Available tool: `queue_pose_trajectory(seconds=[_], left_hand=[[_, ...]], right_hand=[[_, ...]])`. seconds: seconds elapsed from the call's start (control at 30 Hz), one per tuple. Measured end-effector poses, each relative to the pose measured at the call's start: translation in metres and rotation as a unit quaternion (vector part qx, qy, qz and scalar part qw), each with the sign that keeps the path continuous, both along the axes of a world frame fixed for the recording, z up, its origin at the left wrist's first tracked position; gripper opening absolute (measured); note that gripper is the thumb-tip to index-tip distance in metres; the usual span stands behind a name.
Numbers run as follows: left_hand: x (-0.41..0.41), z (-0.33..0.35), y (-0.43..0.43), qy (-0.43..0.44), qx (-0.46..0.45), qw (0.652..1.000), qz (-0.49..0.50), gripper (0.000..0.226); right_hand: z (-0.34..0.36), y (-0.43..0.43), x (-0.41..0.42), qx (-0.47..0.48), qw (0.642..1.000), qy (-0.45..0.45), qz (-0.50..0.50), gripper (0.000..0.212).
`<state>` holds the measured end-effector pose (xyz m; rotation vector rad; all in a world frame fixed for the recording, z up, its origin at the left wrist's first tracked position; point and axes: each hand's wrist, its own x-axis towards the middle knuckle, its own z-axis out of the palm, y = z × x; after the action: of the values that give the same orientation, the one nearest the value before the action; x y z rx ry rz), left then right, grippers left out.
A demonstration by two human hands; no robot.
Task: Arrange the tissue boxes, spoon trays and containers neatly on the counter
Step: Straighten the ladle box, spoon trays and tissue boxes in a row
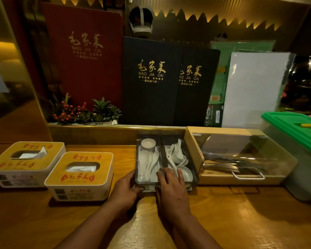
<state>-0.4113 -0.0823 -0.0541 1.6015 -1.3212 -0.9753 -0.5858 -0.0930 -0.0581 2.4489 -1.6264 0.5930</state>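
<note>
Two clear spoon trays (190,159) full of white ceramic spoons stand side by side at the counter's back ledge. My left hand (126,191) grips the front left corner of the left tray (137,159). My right hand (172,189) lies on top where the two trays meet, fingers over the front edge. Two tissue boxes with wooden lids stand to the left: one (79,177) close to my left hand, the other (23,164) further left. A wooden cutlery container (241,155) with a clear lid touches the trays on the right.
A plastic bin with a green lid (298,130) fills the far right. Menu folders (151,81) lean upright behind the ledge, with a small berry plant (83,112) at the left. Bare wooden counter (241,221) spreads in front.
</note>
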Motion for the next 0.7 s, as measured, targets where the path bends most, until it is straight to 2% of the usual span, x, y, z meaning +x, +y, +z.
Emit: queue_pose_trajectory(seconds=[0.43, 0.7], left_hand=[[-0.002, 0.008, 0.003, 0.008, 0.014, 1.0, -0.007, 0.067], [-0.003, 0.013, 0.003, 0.017, 0.029, 0.999, -0.004, 0.067]], right_hand=[[-0.004, -0.002, 0.002, 0.0, 1.0, -0.004, -0.013, 0.069], [-0.005, -0.004, 0.001, -0.012, 1.0, -0.004, -0.016, 0.064]])
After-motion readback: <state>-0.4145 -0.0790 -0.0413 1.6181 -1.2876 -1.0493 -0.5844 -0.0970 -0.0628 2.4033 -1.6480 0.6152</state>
